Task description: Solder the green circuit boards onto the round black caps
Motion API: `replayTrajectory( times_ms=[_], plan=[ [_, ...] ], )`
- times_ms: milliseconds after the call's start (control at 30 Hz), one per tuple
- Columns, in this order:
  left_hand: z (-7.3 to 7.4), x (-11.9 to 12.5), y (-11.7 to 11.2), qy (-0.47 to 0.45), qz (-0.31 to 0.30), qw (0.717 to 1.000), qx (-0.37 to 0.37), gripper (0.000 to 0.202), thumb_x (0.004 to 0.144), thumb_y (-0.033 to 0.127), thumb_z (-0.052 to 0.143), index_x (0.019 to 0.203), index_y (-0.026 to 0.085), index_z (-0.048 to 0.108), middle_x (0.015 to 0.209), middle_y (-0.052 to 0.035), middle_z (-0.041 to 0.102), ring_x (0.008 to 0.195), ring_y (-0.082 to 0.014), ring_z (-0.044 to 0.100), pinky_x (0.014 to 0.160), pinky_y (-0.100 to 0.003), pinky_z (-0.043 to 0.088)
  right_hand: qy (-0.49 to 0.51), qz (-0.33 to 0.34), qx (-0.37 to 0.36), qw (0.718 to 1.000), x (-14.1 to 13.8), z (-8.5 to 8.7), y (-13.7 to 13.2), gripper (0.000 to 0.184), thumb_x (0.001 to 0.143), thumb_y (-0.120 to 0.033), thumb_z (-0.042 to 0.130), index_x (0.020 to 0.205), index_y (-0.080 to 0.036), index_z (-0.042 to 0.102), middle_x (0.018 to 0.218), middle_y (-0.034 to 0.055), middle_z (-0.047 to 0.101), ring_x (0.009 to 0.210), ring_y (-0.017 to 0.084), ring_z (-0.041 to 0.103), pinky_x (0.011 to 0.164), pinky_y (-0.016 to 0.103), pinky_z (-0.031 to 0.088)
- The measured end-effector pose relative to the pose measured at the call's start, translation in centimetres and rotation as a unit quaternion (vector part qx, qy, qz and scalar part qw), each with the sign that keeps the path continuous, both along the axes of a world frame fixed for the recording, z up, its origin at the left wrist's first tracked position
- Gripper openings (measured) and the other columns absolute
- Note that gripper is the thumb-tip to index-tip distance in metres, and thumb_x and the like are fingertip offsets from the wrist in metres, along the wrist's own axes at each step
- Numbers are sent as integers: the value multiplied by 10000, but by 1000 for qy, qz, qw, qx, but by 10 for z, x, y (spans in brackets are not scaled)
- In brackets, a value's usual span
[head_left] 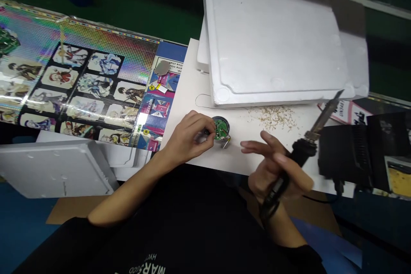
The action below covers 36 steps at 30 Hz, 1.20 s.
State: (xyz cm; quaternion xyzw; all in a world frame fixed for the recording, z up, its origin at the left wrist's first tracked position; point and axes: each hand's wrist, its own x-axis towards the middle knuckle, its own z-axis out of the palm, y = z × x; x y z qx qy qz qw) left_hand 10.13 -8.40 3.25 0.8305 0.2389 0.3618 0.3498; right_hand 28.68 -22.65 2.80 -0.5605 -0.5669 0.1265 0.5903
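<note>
My left hand (188,139) had its fingers (205,135) pinched on the round green circuit board (221,129), which sat on the white worktop (192,81) beside a foam sheet (272,38). My right hand (272,171) gripped a soldering iron (303,150) clear of the board, its upper fingers spread apart.

Left hand (188,137) pinches a round green circuit board (220,129) set in a dark ring housing (226,120), above a white board (189,81). Right hand (272,171) holds a soldering iron (302,152), tip raised toward upper right, clear of the circuit board. Pale shavings (272,117) lie below a white foam sheet (272,38). Black soldering station (343,150) at right; holographic printed sheet (80,81) at upper left.
</note>
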Motion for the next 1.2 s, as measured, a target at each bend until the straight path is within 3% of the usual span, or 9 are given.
replayTrajectory(
  times_ms=[100, 167, 367, 700, 800, 900, 1000, 1100, 1200],
  plan=[
    [2, -2, 1, 3, -5, 1000, -14, 104, 962, 105, 656, 951, 209, 654, 985, -35, 775, 982, -194, 680, 918, -368, 532, -77, -29, 85, 993, -1, -6, 20, 612, 958, -92, 655, 1446, -429, 503, 1535, 53, 619, 1129, 268, 770, 838, 508, 709],
    [3, -3, 1, 4, -8, 1000, -24, 102, 959, 106, 674, 964, 207, 670, 995, -31, 780, 987, -192, 680, 935, -370, 533, -106, -19, 98, 989, -1, -7, 31, 721, 878, -23, 717, 1467, -375, 496, 1544, 86, 605, 1161, 268, 756, 867, 500, 714],
    [3, -8, 8, 22, -38, 999, -12, 40, 1019, 176, 675, 1028, 207, 698, 1037, -52, 783, 1012, -203, 692, 935, -377, 549, -104, 37, 64, 992, -9, -14, 32, 745, 855, 5, 771, 1445, -349, 485, 1525, 126, 603, 1151, 270, 777, 891, 502, 732],
    [13, -16, 36, 119, -150, 963, 187, 114, 1075, 180, 614, 1131, 228, 701, 1185, -78, 766, 1014, -226, 634, 875, -364, 520, -114, 46, 58, 991, -8, -21, 39, 786, 899, 15, 750, 1530, -360, 471, 1488, 100, 647, 1166, 268, 782, 970, 494, 723],
    [20, -14, 44, 150, -186, 950, 201, 152, 1098, 201, 570, 1145, 246, 708, 1187, -67, 768, 1002, -228, 631, 861, -368, 507, -118, 44, 61, 990, -8, -21, 36, 760, 906, 15, 729, 1532, -338, 482, 1483, 112, 652, 1176, 275, 777, 966, 503, 716],
    [22, -12, 49, 155, -215, 951, 158, 161, 1110, 245, 556, 1137, 245, 715, 1193, -73, 757, 1015, -228, 634, 894, -370, 524, -105, 29, 47, 993, -10, -16, 26, 647, 938, -40, 707, 1490, -326, 528, 1459, 114, 673, 1204, 282, 762, 966, 525, 702],
    [21, -11, 52, 142, -227, 956, 121, 167, 1111, 264, 556, 1134, 242, 720, 1197, -84, 748, 1057, -232, 646, 919, -368, 539, -53, 12, 34, 998, -10, -7, 12, 352, 1067, -239, 599, 1417, -276, 607, 1280, 114, 754, 1119, 288, 777, 886, 526, 696],
    [18, -11, 53, 133, -234, 955, 126, 163, 1107, 253, 563, 1146, 238, 721, 1194, -90, 744, 1065, -235, 648, 916, -369, 538, 65, -19, 74, 995, -8, 1, -2, 393, 1096, -462, 563, 1433, -264, 607, 1037, 62, 741, 785, 217, 740, 606, 384, 619],
    [16, -11, 54, 121, -243, 954, 126, 160, 1105, 233, 567, 1158, 228, 717, 1205, -96, 732, 1073, -232, 646, 923, -362, 537, 124, -50, 71, 988, -3, 9, -16, 378, 1034, -461, 656, 1365, -278, 641, 1009, 30, 671, 672, 168, 648, 490, 309, 507]
  ],
)
